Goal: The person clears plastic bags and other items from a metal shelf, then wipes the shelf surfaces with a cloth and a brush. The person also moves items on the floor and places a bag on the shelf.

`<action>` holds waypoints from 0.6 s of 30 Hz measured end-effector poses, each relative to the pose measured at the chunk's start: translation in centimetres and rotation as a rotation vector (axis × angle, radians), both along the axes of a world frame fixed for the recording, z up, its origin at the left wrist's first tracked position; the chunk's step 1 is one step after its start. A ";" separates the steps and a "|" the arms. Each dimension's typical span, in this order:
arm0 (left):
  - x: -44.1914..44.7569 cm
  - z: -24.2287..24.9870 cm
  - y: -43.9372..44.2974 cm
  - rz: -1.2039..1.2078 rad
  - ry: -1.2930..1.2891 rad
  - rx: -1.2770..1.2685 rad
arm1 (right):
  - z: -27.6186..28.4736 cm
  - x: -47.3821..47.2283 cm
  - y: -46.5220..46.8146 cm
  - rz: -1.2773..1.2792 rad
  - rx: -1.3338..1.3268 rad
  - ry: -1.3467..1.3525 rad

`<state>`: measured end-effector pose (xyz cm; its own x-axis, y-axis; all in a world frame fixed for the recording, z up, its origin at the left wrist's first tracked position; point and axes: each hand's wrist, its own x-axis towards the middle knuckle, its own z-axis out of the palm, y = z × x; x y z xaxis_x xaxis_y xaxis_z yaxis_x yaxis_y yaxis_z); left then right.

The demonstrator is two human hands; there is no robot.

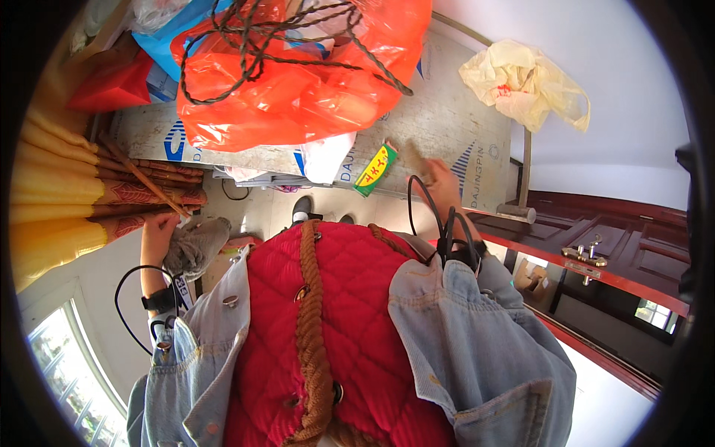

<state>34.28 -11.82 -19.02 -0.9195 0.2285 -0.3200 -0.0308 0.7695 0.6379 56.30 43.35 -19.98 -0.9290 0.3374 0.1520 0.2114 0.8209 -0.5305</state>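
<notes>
My left hand (158, 230) is closed at the left, by the curtain's lower edge. A crumpled grey cloth (195, 248) hangs against its fingers and appears gripped in them. Close to the fingertips is the lower end of a thin wooden stick (145, 177). My right hand (444, 183) is over the front part of a board-topped table (441, 120), with its fingers closed on a blurred brownish object (416, 158), too smeared to name. Left of that hand, a green and yellow box (375, 169) lies on the board and bears writing.
A large red plastic bag (279, 106) sits on the board under a tangled dark twisted cord (246, 61). A cream plastic bag (522, 84) is at the back right. A yellow curtain (56, 207) hangs left. A dark red door (625, 232) with a brass handle (585, 254) stands right.
</notes>
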 end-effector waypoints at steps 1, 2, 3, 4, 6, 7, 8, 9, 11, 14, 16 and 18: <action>-0.2 0.6 1.1 -0.028 0.005 0.053 | -0.9 0.0 -0.5 0.146 0.017 0.129; -0.4 1.2 2.0 -0.012 -0.042 0.037 | -1.4 -0.4 -0.7 0.247 0.060 -0.009; -0.2 1.8 2.9 -0.025 -0.034 0.007 | -1.2 -0.9 -0.9 0.335 0.107 -0.094; -0.1 2.2 3.7 -0.040 -0.031 0.016 | -0.9 -1.8 -0.9 0.427 0.145 -0.159; 0.1 3.0 4.9 -0.072 -0.017 0.076 | -0.1 -3.3 -0.9 0.567 0.231 -0.149; 0.4 3.3 5.3 -0.051 -0.025 0.063 | 0.1 -4.0 -0.9 0.571 0.285 -0.126; 0.7 3.4 5.5 -0.033 -0.040 0.083 | 0.0 -4.6 -0.8 0.578 0.341 -0.102; 1.1 3.4 5.5 -0.015 -0.069 0.146 | -0.4 -5.1 -0.6 0.600 0.391 -0.069; 1.7 3.2 5.0 -0.028 -0.048 0.093 | -1.5 -5.4 -0.2 0.626 0.410 -0.067; 2.4 2.1 3.4 -0.023 -0.029 0.031 | -2.0 -5.4 0.2 0.684 0.469 -0.078; 2.7 1.3 1.8 -0.069 0.058 -0.007 | 0.1 -5.1 0.3 0.699 0.650 -0.021; 3.2 0.4 0.5 0.030 -0.008 0.009 | 4.4 -5.4 0.4 0.693 0.790 -0.154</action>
<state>37.46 -11.37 -18.64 -0.9236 0.2032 -0.3251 -0.0589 0.7627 0.6441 50.90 43.70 -15.59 -0.9084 -0.4162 -0.0390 -0.4153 0.8878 0.1984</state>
